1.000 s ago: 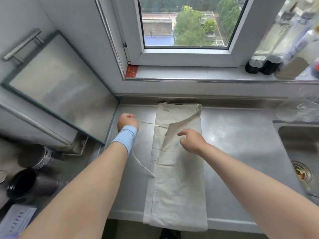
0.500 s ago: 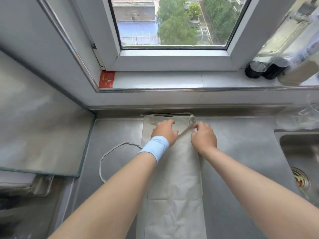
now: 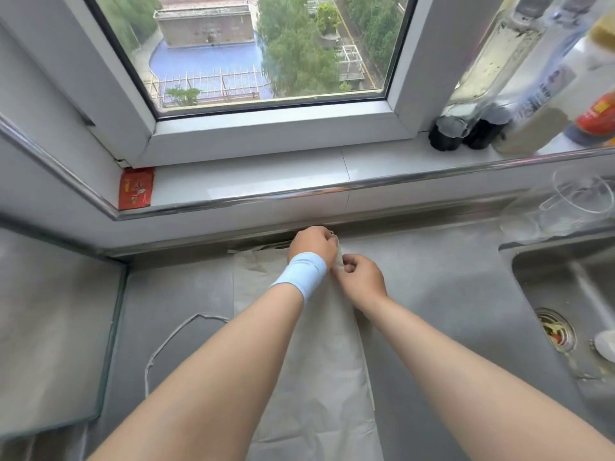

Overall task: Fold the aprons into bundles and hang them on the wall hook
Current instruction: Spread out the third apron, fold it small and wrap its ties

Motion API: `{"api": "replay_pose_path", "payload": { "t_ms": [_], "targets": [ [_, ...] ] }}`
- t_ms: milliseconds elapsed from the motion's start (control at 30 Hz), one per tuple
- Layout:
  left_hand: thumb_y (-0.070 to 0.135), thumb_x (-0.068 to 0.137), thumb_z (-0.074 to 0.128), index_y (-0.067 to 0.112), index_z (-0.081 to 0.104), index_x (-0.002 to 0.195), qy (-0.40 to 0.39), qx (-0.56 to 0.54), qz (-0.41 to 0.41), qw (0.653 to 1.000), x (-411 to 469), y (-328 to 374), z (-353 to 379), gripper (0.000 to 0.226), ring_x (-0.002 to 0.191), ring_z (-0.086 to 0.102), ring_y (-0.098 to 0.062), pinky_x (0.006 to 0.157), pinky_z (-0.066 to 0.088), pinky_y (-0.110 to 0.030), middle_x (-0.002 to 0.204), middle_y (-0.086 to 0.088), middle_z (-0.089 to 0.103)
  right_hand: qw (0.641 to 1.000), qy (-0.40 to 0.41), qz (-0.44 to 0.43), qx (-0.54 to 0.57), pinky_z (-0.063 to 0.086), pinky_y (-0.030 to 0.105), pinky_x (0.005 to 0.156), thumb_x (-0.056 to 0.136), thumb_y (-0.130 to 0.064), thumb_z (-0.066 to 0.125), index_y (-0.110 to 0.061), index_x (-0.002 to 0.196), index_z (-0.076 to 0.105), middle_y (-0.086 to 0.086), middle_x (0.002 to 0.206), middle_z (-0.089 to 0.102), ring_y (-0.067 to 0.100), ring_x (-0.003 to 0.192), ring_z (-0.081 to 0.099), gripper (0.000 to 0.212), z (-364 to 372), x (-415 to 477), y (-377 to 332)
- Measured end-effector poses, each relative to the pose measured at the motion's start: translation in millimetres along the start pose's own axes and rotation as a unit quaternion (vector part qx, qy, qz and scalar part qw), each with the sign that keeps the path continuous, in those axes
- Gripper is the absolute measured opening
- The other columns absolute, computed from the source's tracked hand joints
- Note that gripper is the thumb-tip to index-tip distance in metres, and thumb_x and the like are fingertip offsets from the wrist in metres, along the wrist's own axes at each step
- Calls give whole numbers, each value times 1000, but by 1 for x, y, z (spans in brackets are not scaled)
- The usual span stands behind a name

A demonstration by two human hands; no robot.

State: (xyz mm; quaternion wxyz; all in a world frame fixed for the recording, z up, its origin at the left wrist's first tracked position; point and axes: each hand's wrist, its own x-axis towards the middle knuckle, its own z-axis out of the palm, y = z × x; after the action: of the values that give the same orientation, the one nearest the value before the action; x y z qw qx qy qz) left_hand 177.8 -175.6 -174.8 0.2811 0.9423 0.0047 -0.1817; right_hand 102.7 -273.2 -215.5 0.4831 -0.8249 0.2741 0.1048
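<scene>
Head view, looking down along two bare forearms onto a steel counter [image 3: 449, 294] under a window [image 3: 266, 44]. On the counter, a pale apron [image 3: 319, 361], folded into one long narrow strip, lying flat from the near edge up to the back wall. At its far right corner, the left hand [image 3: 312, 242], with a light-blue wristband [image 3: 299, 277] just below it, fingers curled tight round the top edge of the cloth; hard to tell whether only cloth or also a tie inside the fist. Just beside it, touching the same right edge a little nearer, the right hand [image 3: 361, 281], thumb and forefinger pinching a small fold of the cloth, other fingers tucked in. Left of the strip, a thin white string [image 3: 173, 337] from the apron, trailing in a loose loop over the bare steel. Further left, a glass board [image 3: 50, 327], lying over the counter's end. To the right, a sink [image 3: 565, 277] with food scraps in its drain [image 3: 554, 329]. Behind the sink, a clear jug [image 3: 565, 204], blurred. Up on the white sill [image 3: 266, 181], a red card [image 3: 135, 188] at the left corner and several tall bottles [image 3: 482, 94] at the right, well apart from the apron.
</scene>
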Motion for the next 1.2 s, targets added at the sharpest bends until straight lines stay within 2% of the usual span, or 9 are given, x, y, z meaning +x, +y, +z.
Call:
{"api": "replay_pose_path", "payload": {
  "t_ms": [133, 267, 367, 433, 567, 700, 833, 1000, 1200],
  "targets": [
    [29, 88, 56, 18, 72, 89, 28, -216, -63, 974, -3, -13, -7, 19, 89, 60, -19, 78, 44, -23, 92, 3, 70, 999, -19, -29, 6, 42, 29, 59, 87, -30, 64, -17, 67, 66, -10, 62, 63, 14, 64, 57, 24, 1, -7, -2],
    [26, 88, 60, 16, 71, 95, 55, -242, -68, 966, -6, -23, -10, 16, 93, 61, -19, 78, 40, -21, 98, -1, 70, 997, -23, -55, -43, 34, 32, 55, 90, -29, 63, -15, 56, 50, -7, 53, 47, 17, 60, 47, 39, 0, -10, -10],
    [15, 83, 66, 15, 64, 108, 161, -152, 28, 975, -23, -36, -2, 25, 102, 55, -25, 92, 43, -33, 107, -6, 62, 985, -1, -75, -157, 48, 37, 81, 92, -29, 60, -20, 105, 64, 2, 102, 63, 27, 98, 59, 17, 2, -9, -19],
    [8, 80, 64, 14, 62, 106, 187, -49, 108, 975, -40, -53, 7, 26, 102, 52, -30, 91, 44, -40, 106, -8, 58, 956, 70, -141, -248, 45, 42, 93, 89, -22, 62, -15, 138, 45, 9, 127, 50, 31, 114, 51, 52, 6, -8, -18],
    [21, 79, 66, 19, 62, 108, 121, 161, 171, 964, -69, -101, 27, 29, 109, 55, -32, 89, 46, -38, 121, -6, 57, 868, 74, -299, -390, 42, 44, 93, 84, -11, 52, -9, 147, 38, 12, 142, 44, 34, 122, 47, 64, 13, -2, -17],
    [50, 82, 47, 20, 41, 141, 90, 262, 143, 950, -89, -148, 33, 67, 139, 31, -31, 110, 34, -46, 153, -10, 34, 822, -40, -267, -501, 19, 47, 114, 100, -32, 33, -9, 157, 7, 9, 165, 8, 28, 150, 9, 66, 24, 6, -12],
    [53, 84, 36, 23, 25, 150, 94, 287, 158, 940, -107, -174, 28, 73, 145, 20, -29, 113, 18, -49, 158, -8, 20, 819, -53, -247, -515, 11, 49, 118, 101, -44, 27, -11, 157, -2, 8, 166, -3, 28, 151, 1, 72, 34, 6, -11],
    [52, 90, 33, 26, 32, 148, 49, 274, 121, 953, -121, -197, 32, 63, 143, 26, -29, 112, 15, -47, 157, -7, 28, 854, 26, -280, -437, 8, 47, 121, 95, -47, 30, -9, 156, 20, 16, 164, 9, 32, 152, 6, 73, 56, -40, 16],
    [46, 92, 30, 20, 23, 152, 72, 217, 78, 970, -140, -222, 15, 66, 146, 12, -21, 116, 8, -37, 160, -5, 17, 853, -52, -271, -443, -14, 44, 120, 93, -63, 9, -30, 157, -8, 6, 163, -21, 20, 148, -26, 74, 67, -84, 55]
  ]
}}
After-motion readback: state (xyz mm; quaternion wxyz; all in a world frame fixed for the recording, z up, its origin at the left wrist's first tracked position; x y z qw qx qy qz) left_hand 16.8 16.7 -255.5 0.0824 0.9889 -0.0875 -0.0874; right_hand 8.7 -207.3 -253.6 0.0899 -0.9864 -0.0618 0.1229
